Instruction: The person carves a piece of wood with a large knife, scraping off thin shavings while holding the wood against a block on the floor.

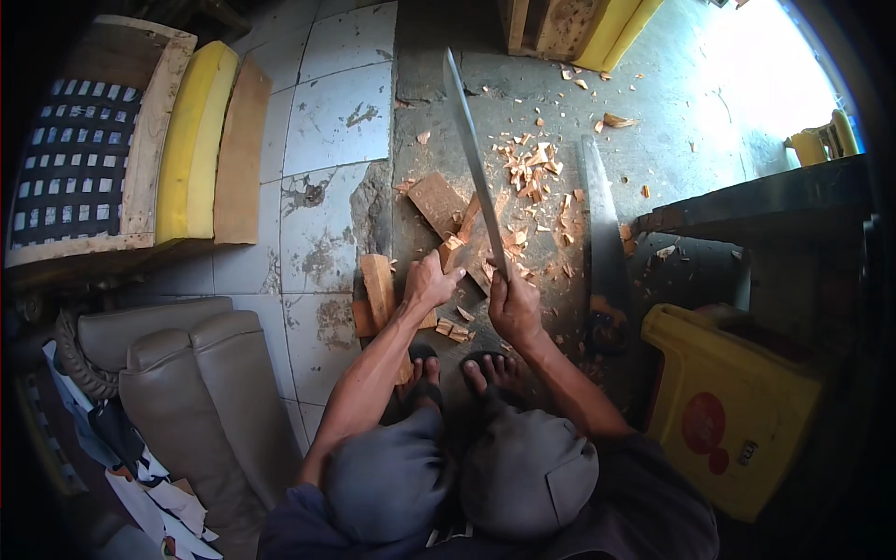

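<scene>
My right hand (515,308) is closed round the handle end of a machete (476,163), its long blade raised and pointing away from me. Left of it, my left hand (431,283) grips the near end of a short wood piece (452,250), with pale cut faces showing. That piece stands over a flat brown board (437,202) lying on the floor. The blade passes just right of the wood piece, seemingly apart from it. Beside my left wrist is a wood block (378,287). Small split pieces (454,330) lie in front of my feet.
Wood chips (534,168) litter the concrete floor. A handsaw (605,224) lies to the right, near a yellow plastic crate (728,401) and a dark bench (765,201). Brown cushions (196,401) and a frame with yellow foam (198,140) stand on the left.
</scene>
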Demonstrator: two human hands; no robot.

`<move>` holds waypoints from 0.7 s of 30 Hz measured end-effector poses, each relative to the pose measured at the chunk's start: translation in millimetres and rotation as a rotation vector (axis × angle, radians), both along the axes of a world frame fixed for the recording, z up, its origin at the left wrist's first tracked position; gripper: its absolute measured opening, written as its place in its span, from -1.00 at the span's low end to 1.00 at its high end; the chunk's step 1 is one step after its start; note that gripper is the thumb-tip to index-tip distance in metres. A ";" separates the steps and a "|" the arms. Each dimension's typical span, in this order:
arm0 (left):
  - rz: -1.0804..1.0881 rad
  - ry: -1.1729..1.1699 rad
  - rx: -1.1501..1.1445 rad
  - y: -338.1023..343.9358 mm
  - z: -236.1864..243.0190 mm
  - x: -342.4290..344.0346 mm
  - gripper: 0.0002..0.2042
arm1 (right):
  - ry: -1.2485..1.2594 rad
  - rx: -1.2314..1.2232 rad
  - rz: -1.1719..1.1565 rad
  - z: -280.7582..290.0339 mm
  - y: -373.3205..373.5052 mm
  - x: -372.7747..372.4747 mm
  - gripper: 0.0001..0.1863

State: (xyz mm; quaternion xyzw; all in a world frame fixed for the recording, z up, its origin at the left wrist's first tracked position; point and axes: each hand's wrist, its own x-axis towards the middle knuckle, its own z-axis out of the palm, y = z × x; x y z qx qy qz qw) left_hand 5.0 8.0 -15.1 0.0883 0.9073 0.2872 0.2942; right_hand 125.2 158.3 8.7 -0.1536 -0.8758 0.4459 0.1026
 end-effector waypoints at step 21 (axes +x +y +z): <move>-0.104 0.161 0.096 -8.7 -4.5 4.1 -0.56 | -0.037 -0.224 -0.046 62.9 5.1 -7.3 -0.69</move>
